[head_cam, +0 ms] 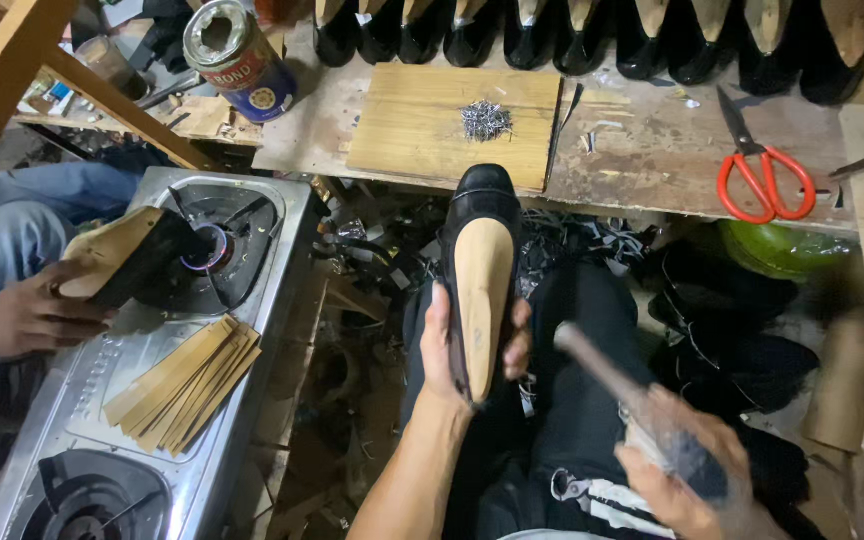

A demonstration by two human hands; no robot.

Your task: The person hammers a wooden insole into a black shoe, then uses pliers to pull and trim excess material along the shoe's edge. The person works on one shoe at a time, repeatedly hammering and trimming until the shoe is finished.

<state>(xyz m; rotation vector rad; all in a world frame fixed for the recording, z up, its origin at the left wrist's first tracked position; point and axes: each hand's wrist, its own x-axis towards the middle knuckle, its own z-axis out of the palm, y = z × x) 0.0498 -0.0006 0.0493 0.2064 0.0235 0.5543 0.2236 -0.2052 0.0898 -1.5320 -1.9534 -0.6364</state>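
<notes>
This is a shoemaker's workshop. Along the back of the worn wooden desk point(642, 160) stands a row of black shoes on wooden lasts point(592, 35). A pale wooden board point(412, 125) carries a small heap of metal tacks point(484, 120), with red-handled scissors point(764, 175) nearby. Leather scraps litter the floor point(372, 250). A steel gas stove point(152, 400) holds a bundle of thin tan strips point(182, 385), and a dented glue tin point(237, 58) sits beside the desk.

Both forearms are bare, with no sleeve showing down to the wrist. The left hand point(452, 345) wears no glove, ring or watch; the right hand point(677, 470) is blurred, also ungloved. The legs are in black trousers point(572, 400), with a white-patterned dark cloth at the lap.
</notes>
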